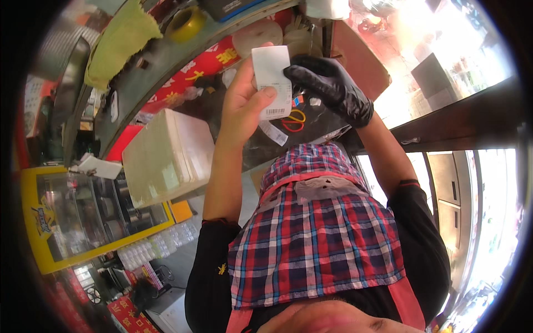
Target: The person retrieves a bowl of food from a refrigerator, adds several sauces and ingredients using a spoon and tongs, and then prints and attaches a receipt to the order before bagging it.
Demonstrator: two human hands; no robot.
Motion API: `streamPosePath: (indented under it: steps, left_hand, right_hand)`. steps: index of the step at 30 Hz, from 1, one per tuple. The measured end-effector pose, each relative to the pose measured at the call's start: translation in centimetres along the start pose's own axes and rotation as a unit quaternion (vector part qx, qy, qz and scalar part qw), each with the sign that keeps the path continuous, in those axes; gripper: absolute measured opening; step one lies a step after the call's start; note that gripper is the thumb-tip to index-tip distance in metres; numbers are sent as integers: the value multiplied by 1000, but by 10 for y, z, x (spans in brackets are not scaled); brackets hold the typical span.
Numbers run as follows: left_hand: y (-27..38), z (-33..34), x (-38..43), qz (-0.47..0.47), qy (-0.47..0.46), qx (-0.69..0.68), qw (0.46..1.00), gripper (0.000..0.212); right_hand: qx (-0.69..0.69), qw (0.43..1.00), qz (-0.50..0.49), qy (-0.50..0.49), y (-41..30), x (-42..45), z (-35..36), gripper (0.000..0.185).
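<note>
My left hand (250, 98), bare, holds a white printed paper receipt (271, 70), its thumb lying on the front near the printing and the fingers behind. At the receipt's right edge is my right hand (331, 85) in a black glove, fingers bent; whether it grips the edge is unclear. Below the receipt, another printed paper slip (274, 133) lies on the dark countertop (258, 154). Beside that slip are scissors (295, 121) with red and yellow handles, partly hidden by the receipt. A small blue and orange packet (297, 100) is near them.
A pale lidded foam box (166, 156) stands left of my left forearm. Beyond it are a yellow-framed glass case (104, 216) and stacked clear plastic containers (158, 243). A shelf at upper left holds a roll of yellow tape (186, 24) and a green cloth (118, 45).
</note>
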State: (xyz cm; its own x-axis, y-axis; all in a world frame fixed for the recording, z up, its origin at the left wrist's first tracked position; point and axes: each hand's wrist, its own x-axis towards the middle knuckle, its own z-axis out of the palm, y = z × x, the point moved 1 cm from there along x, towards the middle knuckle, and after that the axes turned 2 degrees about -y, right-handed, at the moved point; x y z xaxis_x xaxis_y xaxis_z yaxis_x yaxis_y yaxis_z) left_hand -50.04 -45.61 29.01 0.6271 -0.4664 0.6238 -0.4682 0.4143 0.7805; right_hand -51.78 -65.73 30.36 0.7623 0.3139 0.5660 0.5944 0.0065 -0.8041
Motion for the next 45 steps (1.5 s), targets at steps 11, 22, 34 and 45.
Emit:
streamPosePath:
  steps: [11, 22, 34, 45]
  left_hand:
    - [-62, -109, -35, -33, 430, 151, 890, 22]
    - [-216, -121, -123, -260, 423, -30, 868, 13]
    - [-337, -162, 12, -280, 215, 486, 800, 72]
    - [-308, -193, 35, -270, 214, 339, 876, 25]
  right_hand:
    - [-71, 994, 19, 78, 16, 20, -10, 23]
    - [-38, 968, 246, 42, 141, -83, -64, 28]
    - [-284, 869, 406, -7, 92, -126, -20, 28]
    - [-245, 881, 404, -16, 111, -96, -27, 28]
